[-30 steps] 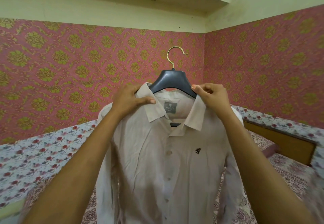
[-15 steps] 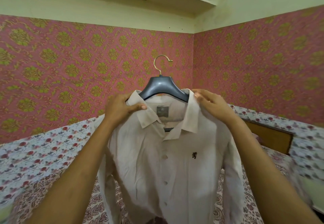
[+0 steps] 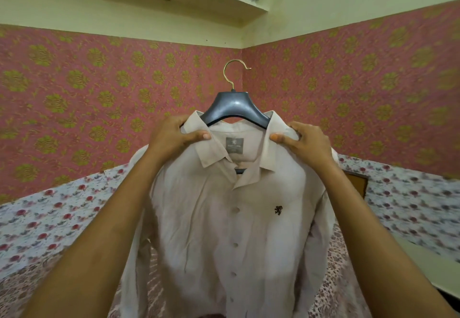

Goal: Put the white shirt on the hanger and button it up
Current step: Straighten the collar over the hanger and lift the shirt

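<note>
You find no word or number here that you can read. The shirt (image 3: pixel 224 230) bears a grey label (image 3: pixel 234 144) inside the back of its collar (image 3: pixel 211 154) — a pale mark and lines of print, all too small to make out. On its chest sits a small dark stitched emblem (image 3: pixel 278 210) — a figure, no letters.
</note>
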{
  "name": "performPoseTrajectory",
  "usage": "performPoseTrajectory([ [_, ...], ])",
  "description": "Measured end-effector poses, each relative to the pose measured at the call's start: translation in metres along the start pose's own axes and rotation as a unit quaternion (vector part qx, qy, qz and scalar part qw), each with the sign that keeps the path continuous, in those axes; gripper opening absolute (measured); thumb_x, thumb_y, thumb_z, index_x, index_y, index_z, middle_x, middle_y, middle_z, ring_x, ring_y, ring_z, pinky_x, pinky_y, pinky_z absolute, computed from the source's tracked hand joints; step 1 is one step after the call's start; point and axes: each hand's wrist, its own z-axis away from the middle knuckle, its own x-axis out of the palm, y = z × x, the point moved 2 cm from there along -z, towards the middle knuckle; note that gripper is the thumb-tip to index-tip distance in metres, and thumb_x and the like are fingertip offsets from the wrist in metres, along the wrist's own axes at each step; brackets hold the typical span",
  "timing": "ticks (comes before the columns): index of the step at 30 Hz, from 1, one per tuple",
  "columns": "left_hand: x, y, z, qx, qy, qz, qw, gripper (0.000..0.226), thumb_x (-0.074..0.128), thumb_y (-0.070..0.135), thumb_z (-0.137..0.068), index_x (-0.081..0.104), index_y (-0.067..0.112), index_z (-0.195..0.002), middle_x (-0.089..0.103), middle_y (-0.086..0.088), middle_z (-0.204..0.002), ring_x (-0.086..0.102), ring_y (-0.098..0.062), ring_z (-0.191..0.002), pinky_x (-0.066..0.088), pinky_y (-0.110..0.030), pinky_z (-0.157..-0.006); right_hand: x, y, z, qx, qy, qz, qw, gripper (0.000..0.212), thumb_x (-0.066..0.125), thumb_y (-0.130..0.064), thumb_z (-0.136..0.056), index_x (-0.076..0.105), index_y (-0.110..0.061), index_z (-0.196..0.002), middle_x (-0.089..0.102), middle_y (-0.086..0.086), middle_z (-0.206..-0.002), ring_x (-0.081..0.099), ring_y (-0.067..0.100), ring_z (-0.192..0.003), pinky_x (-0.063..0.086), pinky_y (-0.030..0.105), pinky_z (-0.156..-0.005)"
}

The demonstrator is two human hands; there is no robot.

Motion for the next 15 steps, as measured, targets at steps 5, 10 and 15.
performPoseTrajectory([
  [5,0.072,0.066,-0.01,0.044,-0.021,0.048,0.998,0.058,0.062,0.069,-0.049,0.067,0.018,-0.076,0.065,-0.002,-0.072,0.055,-0.014,-0.064,0.04,-0.031,-0.058,-0.083,0.057,0.017,0.028,0.033,0.061,0.997,0.053,0.046,-0.071,-0.066,0.035,-0.021,-0.055,0.043,-0.007,-0.052,0.04,0.006,-0.053,0.023,0.029,-0.05],
  [10,0.17,0.146,-0.017,0.087,-0.052,0.098,0.99,0.055,0.066,0.066,-0.052,0.067,0.017,-0.077,0.068,-0.009,-0.075,0.058,-0.021,-0.066,0.047,-0.044,-0.06,-0.185,0.129,0.051,0.072,0.066,0.128,0.987,0.056,0.047,-0.072,-0.066,0.043,-0.016,-0.06,0.044,-0.006,-0.053,0.046,0.017,-0.059,0.029,0.032,-0.057],
  [15,0.271,0.246,-0.01,0.149,-0.095,0.127,0.976,0.063,0.057,0.072,-0.05,0.067,0.017,-0.078,0.061,0.0,-0.066,0.049,-0.012,-0.058,0.033,-0.031,-0.053,-0.291,0.2,0.102,0.126,0.099,0.208,0.965,0.058,0.045,-0.073,-0.067,0.048,-0.015,-0.065,0.049,-0.004,-0.056,0.047,0.017,-0.06,0.026,0.031,-0.053],
])
